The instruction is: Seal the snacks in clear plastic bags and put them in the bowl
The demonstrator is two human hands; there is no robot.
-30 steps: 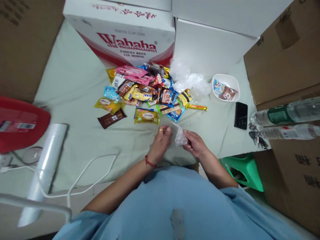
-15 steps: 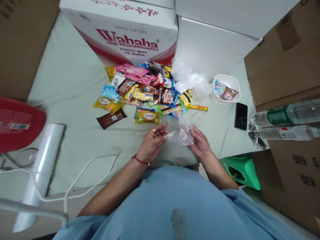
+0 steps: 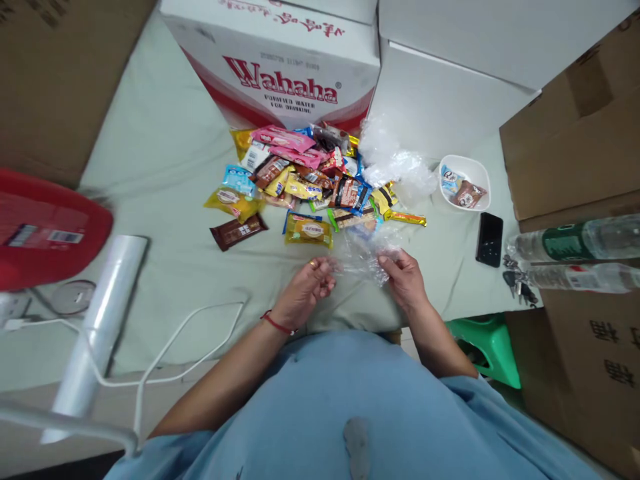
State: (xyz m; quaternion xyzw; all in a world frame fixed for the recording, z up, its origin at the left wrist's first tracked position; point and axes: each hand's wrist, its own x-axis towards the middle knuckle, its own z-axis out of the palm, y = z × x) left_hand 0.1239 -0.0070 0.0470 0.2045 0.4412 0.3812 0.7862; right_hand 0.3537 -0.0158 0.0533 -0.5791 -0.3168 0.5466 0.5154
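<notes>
Bunched a second ago, the bag (image 3: 361, 257) now spreads out, likely easier to open; right hand (image 3: 406, 280) pinches one side, left hand (image 3: 304, 288) the other, fingers closed.

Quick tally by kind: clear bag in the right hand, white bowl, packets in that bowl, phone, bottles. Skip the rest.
Handheld clear bag: 1
White bowl: 1
Packets in the bowl, visible: 2
Phone: 1
Bottles: 2
Total: 7
</notes>
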